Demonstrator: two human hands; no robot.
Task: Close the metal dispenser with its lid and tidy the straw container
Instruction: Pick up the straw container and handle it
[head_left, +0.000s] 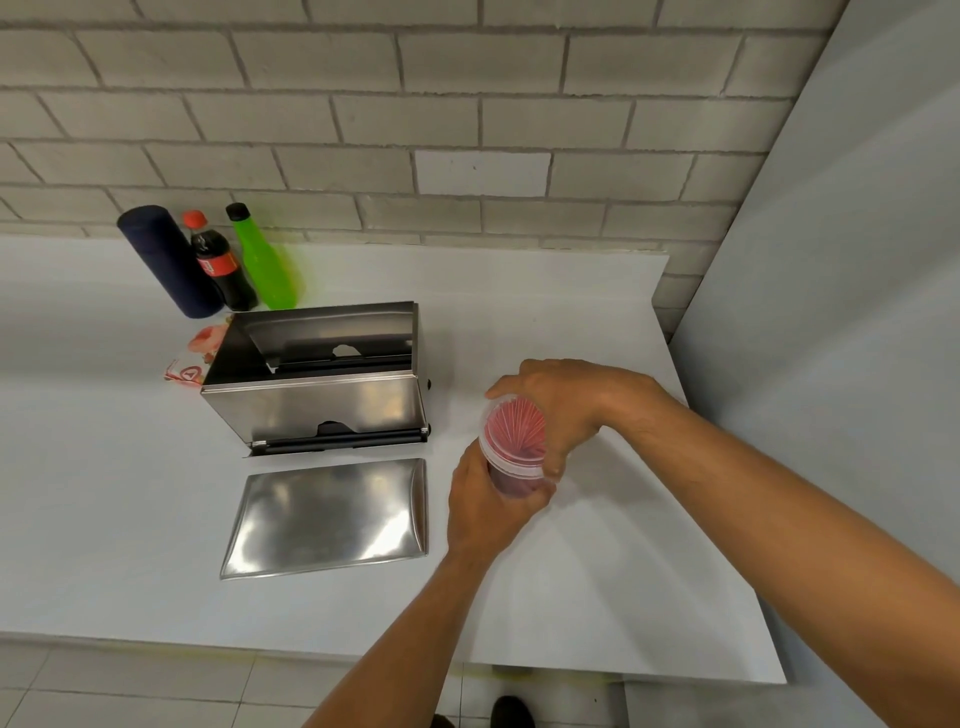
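Observation:
A clear plastic straw container (514, 441) full of red straws is held just above the white counter, right of centre. My left hand (485, 506) wraps its lower body from the near side. My right hand (563, 402) grips its rim from the far right, thumb on the near edge. The metal dispenser (317, 408) stands open at the middle of the counter, its top uncovered. Its flat metal lid (330, 517) lies on the counter just in front of it, left of my left hand.
A dark cylinder (166, 260), a cola bottle (221, 265) and a green bottle (265, 260) stand by the brick wall behind the dispenser. A red-and-white wrapper (195, 358) lies at its left. A grey wall panel (831, 312) bounds the counter's right edge.

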